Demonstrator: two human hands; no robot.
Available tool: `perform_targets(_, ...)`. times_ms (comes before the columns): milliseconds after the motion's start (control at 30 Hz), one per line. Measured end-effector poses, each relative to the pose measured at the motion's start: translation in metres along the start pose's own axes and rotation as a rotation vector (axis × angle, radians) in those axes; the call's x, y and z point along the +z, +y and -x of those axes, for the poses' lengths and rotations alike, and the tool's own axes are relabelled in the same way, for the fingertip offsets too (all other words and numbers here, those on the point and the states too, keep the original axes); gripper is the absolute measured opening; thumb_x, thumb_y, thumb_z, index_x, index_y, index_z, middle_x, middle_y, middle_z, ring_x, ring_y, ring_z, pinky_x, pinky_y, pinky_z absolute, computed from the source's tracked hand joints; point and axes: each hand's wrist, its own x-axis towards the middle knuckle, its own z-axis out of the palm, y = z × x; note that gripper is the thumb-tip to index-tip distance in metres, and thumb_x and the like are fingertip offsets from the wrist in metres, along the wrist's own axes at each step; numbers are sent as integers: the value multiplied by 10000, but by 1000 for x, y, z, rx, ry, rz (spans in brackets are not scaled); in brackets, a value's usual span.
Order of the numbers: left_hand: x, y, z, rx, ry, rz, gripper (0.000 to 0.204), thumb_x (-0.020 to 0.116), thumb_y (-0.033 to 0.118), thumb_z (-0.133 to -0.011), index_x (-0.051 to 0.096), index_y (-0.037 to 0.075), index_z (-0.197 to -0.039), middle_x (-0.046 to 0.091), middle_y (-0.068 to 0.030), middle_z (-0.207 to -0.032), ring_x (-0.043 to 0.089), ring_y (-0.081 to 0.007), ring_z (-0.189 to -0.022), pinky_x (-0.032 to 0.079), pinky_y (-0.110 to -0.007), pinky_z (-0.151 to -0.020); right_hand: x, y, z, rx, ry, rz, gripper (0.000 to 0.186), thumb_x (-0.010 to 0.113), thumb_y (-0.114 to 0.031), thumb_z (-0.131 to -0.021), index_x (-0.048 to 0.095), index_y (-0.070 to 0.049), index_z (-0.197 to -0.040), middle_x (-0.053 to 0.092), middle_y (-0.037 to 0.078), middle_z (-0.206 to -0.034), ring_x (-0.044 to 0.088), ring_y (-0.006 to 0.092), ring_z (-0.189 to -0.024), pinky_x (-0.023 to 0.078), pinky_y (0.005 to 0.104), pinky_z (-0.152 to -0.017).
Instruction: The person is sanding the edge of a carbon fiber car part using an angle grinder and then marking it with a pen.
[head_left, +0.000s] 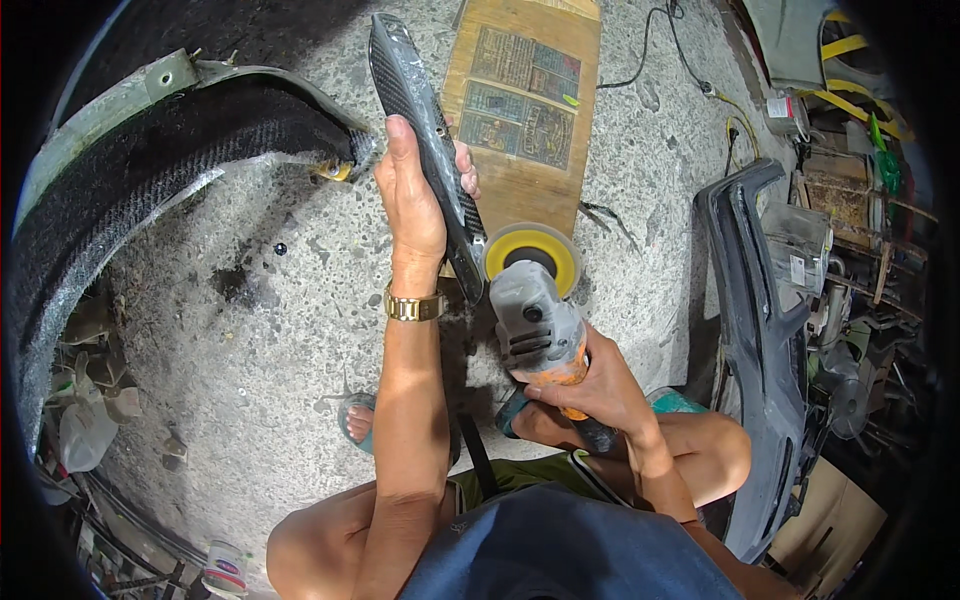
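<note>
My left hand (412, 195) grips a long narrow black woven-fibre strip (410, 85) that runs from the top of the picture down to just left of a grinder's disc. A gold watch sits on that wrist. My right hand (590, 385) holds a grey and orange angle grinder (535, 325) by its body. The grinder's yellow sanding disc (532, 252) is beside the lower end of the strip; whether it touches the strip I cannot tell. My knees and feet in teal sandals are below.
A large curved black fibre panel with a green rim (130, 150) arcs across the left. A brown cardboard sheet (525, 100) lies on the concrete floor ahead. A black bumper-like part (750, 330) stands at right, with cluttered shelves and cables behind. A small jar (225, 568) sits lower left.
</note>
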Motion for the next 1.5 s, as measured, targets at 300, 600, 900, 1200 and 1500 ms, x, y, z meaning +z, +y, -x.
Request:
perform_targets(300, 2, 0, 3, -4, 4, 15, 673, 395, 653, -1017, 553, 0, -1060, 569, -73, -671, 550, -133, -524, 482, -272, -479, 1, -1, -3, -21, 5, 14, 708, 899, -226, -726, 546, 52, -1273, 715, 142, -1092, 677, 186, -986, 516, 346, -915)
perform_targets(600, 2, 1, 2, -21, 11, 28, 689, 394, 657, -1015, 554, -10, -1081, 566, -72, -675, 547, -132, -525, 482, -273, -482, -1, 2, -4, -8, -6, -12, 728, 888, -216, -728, 534, 50, -1305, 712, 144, -1114, 672, 179, -1012, 513, 340, -928)
perform_targets(900, 0, 0, 1, -6, -3, 16, 699, 394, 663, -1012, 545, -15, -1086, 568, -73, -676, 552, -133, -533, 483, -276, -487, -2, -6, -3, 8, -22, 37, 708, 876, -196, -730, 538, 47, -1303, 715, 136, -1107, 671, 181, -1003, 515, 344, -930)
perform_targets(1200, 1, 0, 2, -10, 4, 1, 715, 397, 671, -1007, 550, -21, -1102, 573, -70, -681, 558, -129, -534, 488, -269, -485, -2, -5, -3, -3, -18, 17, 729, 884, -211, -721, 536, 49, -1306, 715, 145, -1103, 677, 186, -1006, 517, 341, -926)
perform_targets(1500, 1, 1, 2, -16, 2, 11, 703, 398, 671, -1007, 551, -11, -1085, 577, -72, -682, 561, -134, -531, 487, -274, -485, -2, -1, -3, -3, -12, 21, 712, 873, -223, -723, 543, 44, -1294, 717, 165, -1102, 690, 216, -1015, 516, 346, -930)
